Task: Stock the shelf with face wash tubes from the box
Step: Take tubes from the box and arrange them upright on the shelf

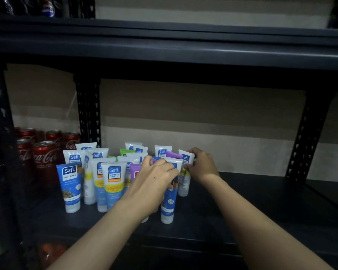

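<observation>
Several face wash tubes [113, 184] stand cap-down in a cluster on the dark shelf [242, 207], left of centre. Most are white and blue, some purple or green. My left hand [154, 184] is wrapped around the top of a blue-and-white tube [168, 203] at the front right of the cluster. My right hand [201, 164] pinches the top of a white tube [184, 184] at the cluster's right edge. The box is not in view.
Red cola cans [44, 156] stand on the shelf to the left of the tubes. Dark upright posts [88, 114] rise at the back left and back right [308, 137]. Another shelf board [164, 49] runs overhead. The shelf surface right of the tubes is bare.
</observation>
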